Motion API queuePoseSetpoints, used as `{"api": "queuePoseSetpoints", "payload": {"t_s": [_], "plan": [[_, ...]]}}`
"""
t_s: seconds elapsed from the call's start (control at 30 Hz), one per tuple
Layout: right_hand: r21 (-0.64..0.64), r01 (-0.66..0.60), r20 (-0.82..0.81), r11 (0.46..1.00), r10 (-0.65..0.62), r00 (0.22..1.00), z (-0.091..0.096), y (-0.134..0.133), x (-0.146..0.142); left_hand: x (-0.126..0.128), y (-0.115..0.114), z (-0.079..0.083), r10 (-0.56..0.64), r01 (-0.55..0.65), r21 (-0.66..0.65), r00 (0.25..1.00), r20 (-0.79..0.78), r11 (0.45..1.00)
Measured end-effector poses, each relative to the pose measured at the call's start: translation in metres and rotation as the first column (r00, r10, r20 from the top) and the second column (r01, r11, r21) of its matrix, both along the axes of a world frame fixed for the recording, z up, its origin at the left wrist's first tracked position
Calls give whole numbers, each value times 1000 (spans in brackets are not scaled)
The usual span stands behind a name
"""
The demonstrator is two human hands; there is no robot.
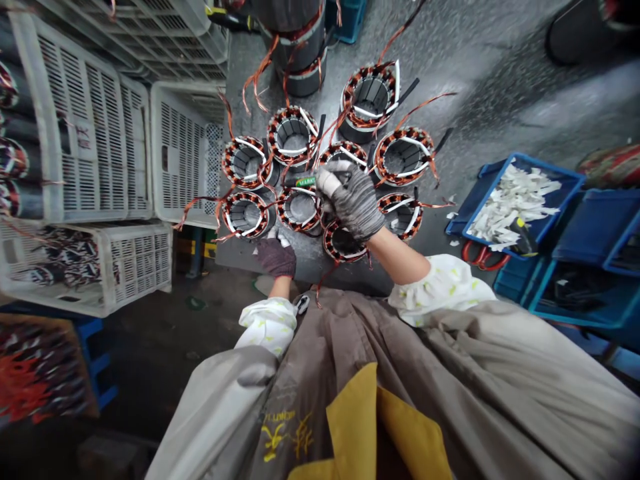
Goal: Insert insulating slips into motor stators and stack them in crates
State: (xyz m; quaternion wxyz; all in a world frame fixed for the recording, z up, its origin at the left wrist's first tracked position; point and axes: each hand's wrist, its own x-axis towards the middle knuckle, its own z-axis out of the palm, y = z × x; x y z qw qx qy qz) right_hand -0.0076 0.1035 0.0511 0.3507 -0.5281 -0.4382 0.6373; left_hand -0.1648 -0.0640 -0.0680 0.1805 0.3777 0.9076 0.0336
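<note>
My right hand (353, 200), in a grey knit glove with white wrapping on a finger, is closed around a dark marker (306, 181) with a green printed band. The marker lies level over a group of motor stators with copper windings, white sleeves and loose copper leads. Beneath that hand, a front stator (343, 241) and a middle stator (345, 153) are partly covered. My left hand (277, 255), in a dark purple glove with pale fingertips, has its fingers apart near the front left stator (245, 215). Whether it touches that stator, I cannot tell.
Stacked stators (300, 47) stand at the back of the grey table (450, 87). A blue bin (515, 200) of white strips sits at right, with red-handled scissors (484, 256) beside it. Pale plastic crates (95, 133) line the left side.
</note>
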Motion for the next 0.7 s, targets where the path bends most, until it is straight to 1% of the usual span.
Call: {"api": "queuePoseSetpoints", "payload": {"t_s": [0.07,0.13,0.2,0.27,0.33,0.4,0.47,0.53,0.7], "plan": [[-35,-9,-75,999,7,997,11,12,-7,-1,-1,-2,0,0,9,1000,3,1000],[-58,-32,-118,998,25,993,17,22,-19,-3,-2,-6,-4,4,14,1000,1,1000],[-63,-27,-132,998,19,991,18,27,-29,-5,-3,-10,-8,8,14,1000,-11,1000],[-65,-8,-128,998,0,992,16,28,-32,-6,-4,-13,-10,11,17,1000,-29,1000],[-72,-7,-109,997,-1,994,11,26,-31,-6,-4,-15,-4,5,30,999,-47,1000],[-87,-40,-95,995,32,995,5,26,-32,-6,-4,-15,14,-12,35,998,-55,999],[-89,-75,-84,993,67,994,-4,29,-38,-4,-2,-13,32,-31,20,998,-48,999],[-57,-97,-85,994,92,992,-13,35,-51,-3,-1,-10,30,-30,-1,999,-31,1000],[92,-93,-47,991,98,994,-37,54,-96,-1,0,-5,6,-6,-1,1000,-22,1000]]}}
